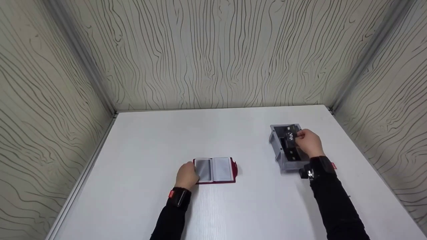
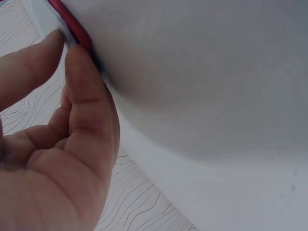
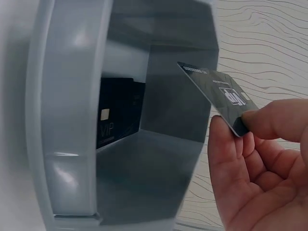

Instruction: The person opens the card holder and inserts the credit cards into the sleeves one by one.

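Note:
An open card holder (image 1: 222, 169) with a red cover and clear sleeves lies on the white table. At its left edge, my left hand (image 1: 186, 175) pinches the cover and sleeves between thumb and fingers, seen close up along the red edge (image 2: 72, 24) in the left wrist view. My right hand (image 1: 308, 142) pinches a dark VIP card (image 3: 219, 91) by one corner, over the grey bin (image 1: 278, 150). Inside that bin lie more black VIP cards (image 3: 118, 110), one showing a gold chip.
The white table (image 1: 150, 140) meets wood-grain patterned panels (image 1: 213, 60) at the back and both sides. Grey metal posts (image 1: 80, 56) stand at the corners. The bin's raised walls surround the cards on the right side of the table.

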Demonstrator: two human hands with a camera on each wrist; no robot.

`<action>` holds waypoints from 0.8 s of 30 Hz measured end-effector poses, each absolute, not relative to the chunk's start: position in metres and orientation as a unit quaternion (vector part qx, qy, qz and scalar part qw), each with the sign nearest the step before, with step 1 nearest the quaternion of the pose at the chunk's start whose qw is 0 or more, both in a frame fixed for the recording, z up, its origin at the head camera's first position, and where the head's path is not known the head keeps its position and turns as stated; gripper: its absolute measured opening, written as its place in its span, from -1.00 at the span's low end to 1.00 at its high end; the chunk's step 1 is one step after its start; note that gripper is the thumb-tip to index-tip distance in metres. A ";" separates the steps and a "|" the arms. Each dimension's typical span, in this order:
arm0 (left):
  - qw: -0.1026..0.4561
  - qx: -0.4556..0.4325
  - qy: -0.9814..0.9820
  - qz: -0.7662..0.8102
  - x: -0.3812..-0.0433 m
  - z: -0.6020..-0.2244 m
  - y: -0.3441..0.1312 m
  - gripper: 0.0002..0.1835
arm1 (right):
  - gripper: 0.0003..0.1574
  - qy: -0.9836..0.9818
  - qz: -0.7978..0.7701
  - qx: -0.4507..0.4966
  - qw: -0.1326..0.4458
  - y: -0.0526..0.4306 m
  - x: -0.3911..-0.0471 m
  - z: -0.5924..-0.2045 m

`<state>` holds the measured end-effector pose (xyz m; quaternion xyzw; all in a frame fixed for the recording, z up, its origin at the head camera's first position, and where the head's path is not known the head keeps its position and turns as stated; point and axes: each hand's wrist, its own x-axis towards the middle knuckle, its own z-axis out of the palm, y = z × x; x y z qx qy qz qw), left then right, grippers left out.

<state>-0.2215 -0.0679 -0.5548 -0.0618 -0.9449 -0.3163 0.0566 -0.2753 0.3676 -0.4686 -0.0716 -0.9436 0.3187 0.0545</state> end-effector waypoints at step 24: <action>0.057 -0.062 -0.944 -0.318 -0.222 -0.555 -0.068 -0.82 | -0.59 -0.932 0.351 -0.053 0.078 0.341 -0.274 -0.456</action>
